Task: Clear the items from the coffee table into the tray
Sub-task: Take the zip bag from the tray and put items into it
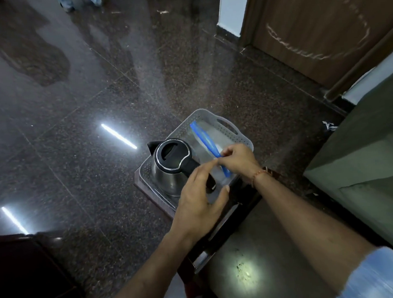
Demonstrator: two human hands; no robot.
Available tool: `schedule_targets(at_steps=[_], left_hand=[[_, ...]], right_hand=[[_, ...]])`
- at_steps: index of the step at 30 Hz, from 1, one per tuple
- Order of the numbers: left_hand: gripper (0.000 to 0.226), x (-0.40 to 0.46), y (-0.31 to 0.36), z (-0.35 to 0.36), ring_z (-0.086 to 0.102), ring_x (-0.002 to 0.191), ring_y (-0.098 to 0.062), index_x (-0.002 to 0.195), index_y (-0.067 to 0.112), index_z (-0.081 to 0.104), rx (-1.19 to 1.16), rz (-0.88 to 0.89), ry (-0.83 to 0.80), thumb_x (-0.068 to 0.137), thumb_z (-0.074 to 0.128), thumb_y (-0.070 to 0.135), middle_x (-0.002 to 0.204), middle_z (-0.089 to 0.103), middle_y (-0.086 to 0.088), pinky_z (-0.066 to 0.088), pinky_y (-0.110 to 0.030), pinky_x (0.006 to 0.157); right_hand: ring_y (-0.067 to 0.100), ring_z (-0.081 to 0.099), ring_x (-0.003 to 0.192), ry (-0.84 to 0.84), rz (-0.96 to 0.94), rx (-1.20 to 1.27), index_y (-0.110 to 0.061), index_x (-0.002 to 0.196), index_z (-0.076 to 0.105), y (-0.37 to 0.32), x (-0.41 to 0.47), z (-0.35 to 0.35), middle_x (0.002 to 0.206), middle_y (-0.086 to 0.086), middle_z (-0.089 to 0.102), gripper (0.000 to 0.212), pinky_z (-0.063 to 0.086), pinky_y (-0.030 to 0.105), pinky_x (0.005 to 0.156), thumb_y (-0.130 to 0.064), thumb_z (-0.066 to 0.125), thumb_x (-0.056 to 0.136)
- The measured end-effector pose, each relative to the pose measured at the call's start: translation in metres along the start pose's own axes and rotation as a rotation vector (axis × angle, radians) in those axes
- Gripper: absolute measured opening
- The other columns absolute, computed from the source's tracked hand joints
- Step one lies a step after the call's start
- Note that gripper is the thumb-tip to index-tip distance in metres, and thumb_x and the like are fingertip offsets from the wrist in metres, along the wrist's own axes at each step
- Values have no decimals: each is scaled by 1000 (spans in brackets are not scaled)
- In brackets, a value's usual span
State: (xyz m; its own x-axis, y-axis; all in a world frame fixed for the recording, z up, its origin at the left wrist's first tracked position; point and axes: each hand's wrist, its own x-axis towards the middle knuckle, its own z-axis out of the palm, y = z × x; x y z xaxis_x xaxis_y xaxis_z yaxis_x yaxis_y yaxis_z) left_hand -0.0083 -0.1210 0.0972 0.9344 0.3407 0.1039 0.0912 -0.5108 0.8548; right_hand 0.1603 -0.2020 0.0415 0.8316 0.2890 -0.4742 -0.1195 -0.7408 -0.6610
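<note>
So the grey perforated plastic tray [233,132] sits at the far end of the dark glossy coffee table [222,252]. A shiny steel kettle [168,167] with a black lid fills its left side. The right hand [237,157] is pinched on a floppy clear bag with a blue zip strip [205,138] over the tray's right side. The left hand [200,205] hovers with fingers spread, holding nothing.

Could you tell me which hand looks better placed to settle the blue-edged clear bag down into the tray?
Right, probably. The right hand already pinches the bag's blue strip above the grey tray. The left hand hovers open nearer the kettle, holding nothing.
</note>
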Motion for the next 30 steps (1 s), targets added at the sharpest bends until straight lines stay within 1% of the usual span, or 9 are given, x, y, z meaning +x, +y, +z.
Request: schedule_targets(at_steps=[5,9,13,15,17,19,24,28,30], left_hand=[[45,20,25,2,63,98,-5,129,20,58,-104,-132,103,86,71,27,104,65,8,53,-24,87],[37,28,59,3,67,74,0,115,29,59,-230,-270,151,83,72,43,83,69,6,47,-8,63],[21,27,90,3,70,66,-11,103,27,61,-317,-310,131,86,70,33,78,70,2,60,-35,66],[8,21,101,3,70,65,-11,92,29,63,-333,-263,92,88,67,23,75,70,0,61,-37,63],[16,15,110,3,68,61,-5,86,35,61,-285,-182,58,88,64,19,73,70,7,56,-22,57],[16,9,116,2,67,61,-3,89,35,63,-239,-120,9,89,62,19,72,70,11,50,-14,53],[19,-7,131,10,62,53,-8,96,36,64,-122,8,-110,89,60,18,61,66,7,48,-15,52],[16,-23,146,25,58,48,-6,91,34,65,-53,102,-235,89,59,19,55,61,7,47,-19,50],[23,-33,158,38,55,45,-2,80,38,62,-43,176,-275,88,61,16,52,59,12,43,-14,48]], right_hand=[[6,61,59,19,6,241,-16,65,69,-7,-69,-43,59,-7,65,14,47,21,56,-16,82,69],[4,56,57,24,-68,363,-5,73,69,-15,-127,-71,60,-6,60,20,47,20,53,-16,85,69],[-3,49,48,24,-109,451,-14,70,69,-19,-173,-88,50,-14,55,16,41,13,47,-15,85,71],[0,50,49,44,-89,498,-9,74,70,-18,-191,-95,53,-11,55,17,43,16,47,-18,84,73],[4,54,51,95,-50,540,-9,72,69,-14,-208,-103,56,-5,59,17,45,19,47,-21,82,76],[7,57,51,189,-18,595,-14,65,67,-8,-224,-109,58,2,61,20,47,21,45,-21,80,78],[15,54,41,419,52,623,-16,63,61,13,-257,-128,48,5,61,21,49,27,44,-20,76,76],[14,57,50,585,96,367,-19,68,60,29,-288,-144,59,0,66,15,49,28,51,-19,75,72],[7,58,64,696,32,153,-22,77,58,34,-309,-148,75,-5,63,17,46,18,59,-18,74,73]])
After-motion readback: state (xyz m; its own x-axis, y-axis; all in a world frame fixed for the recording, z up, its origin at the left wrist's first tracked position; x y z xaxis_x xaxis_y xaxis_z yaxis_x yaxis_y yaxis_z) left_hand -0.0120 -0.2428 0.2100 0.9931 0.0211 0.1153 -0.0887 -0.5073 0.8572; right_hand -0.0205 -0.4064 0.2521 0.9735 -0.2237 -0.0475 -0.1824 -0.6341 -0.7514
